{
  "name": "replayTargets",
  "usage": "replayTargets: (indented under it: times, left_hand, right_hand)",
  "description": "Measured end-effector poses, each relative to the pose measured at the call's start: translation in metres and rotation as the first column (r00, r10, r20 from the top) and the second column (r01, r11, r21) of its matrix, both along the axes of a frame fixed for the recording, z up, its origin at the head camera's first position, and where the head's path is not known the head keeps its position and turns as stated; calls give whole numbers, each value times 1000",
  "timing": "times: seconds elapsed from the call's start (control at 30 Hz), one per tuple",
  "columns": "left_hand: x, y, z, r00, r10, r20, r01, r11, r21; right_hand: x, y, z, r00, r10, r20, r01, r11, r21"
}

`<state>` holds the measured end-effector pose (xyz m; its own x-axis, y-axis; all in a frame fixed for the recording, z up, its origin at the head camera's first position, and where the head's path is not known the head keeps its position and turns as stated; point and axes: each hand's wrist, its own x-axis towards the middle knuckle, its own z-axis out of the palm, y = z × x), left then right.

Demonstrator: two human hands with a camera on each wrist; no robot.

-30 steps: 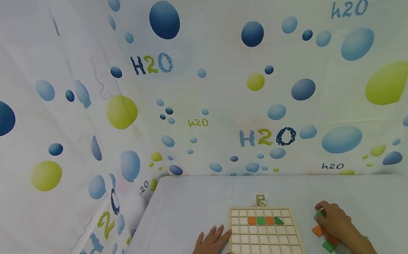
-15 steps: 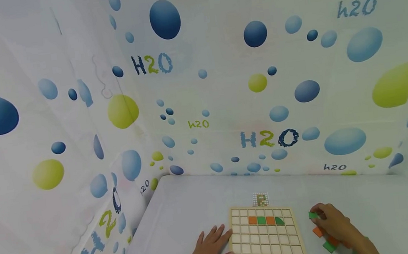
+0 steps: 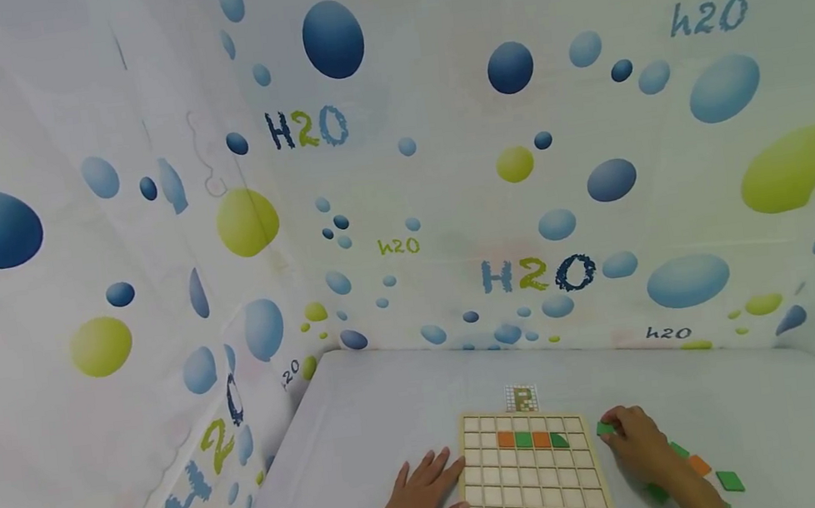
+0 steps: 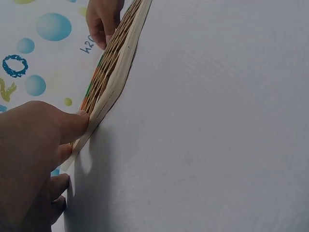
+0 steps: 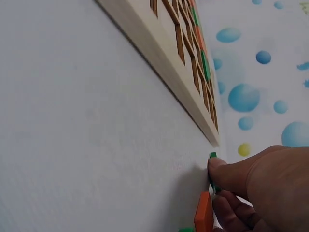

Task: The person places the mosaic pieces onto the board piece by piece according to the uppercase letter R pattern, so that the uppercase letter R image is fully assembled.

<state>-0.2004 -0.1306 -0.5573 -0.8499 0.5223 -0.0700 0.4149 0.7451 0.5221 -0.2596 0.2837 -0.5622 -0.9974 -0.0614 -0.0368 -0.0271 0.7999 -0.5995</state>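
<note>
My left hand (image 3: 415,504) lies spread against the left edge of a wooden grid board (image 3: 467,482). In the left wrist view its thumb (image 4: 75,126) touches the board's rim. Between thumb and fingertips, my right hand (image 3: 639,441) pinches a small green tile (image 3: 605,428), just right of the board; its exact shape is partly covered by the fingers. One row of the board holds an orange tile (image 3: 506,440), a green tile (image 3: 523,440), another orange tile (image 3: 541,440) and a green piece with a rounded side (image 3: 559,440).
Several loose green and orange tiles lie around my right forearm, among them an orange one (image 3: 699,465) and a green one (image 3: 731,481). A small pattern card (image 3: 521,398) lies behind the board. A patterned curtain (image 3: 428,302) borders the white table surface (image 3: 380,408).
My right hand has drawn the green tile out of the loose pile and moved left toward the board, uncovering tiles behind it. My left hand stays at the board's edge.
</note>
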Motion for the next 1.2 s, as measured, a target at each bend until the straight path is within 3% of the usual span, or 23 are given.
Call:
replayTargets:
  times: [0.27, 0.5, 0.73, 1.2]
  left_hand:
    - [7, -8, 2, 1000, -26, -5, 26, 999, -27]
    - [12, -15, -1, 998, -53, -16, 53, 999, -13]
    - [15, -21, -3, 998, -57, -37, 57, 998, -16]
    - [15, -20, -5, 997, -55, -58, 54, 998, -15]
  right_hand:
    - [18, -23, 3, 994, -33, -102, 35, 999, 16]
    - [27, -45, 7, 995, -49, -86, 47, 999, -28]
    - [39, -84, 16, 996, 9, -94, -21, 992, -126]
    - [48, -145, 9, 973, 159, -167, -178, 978, -109]
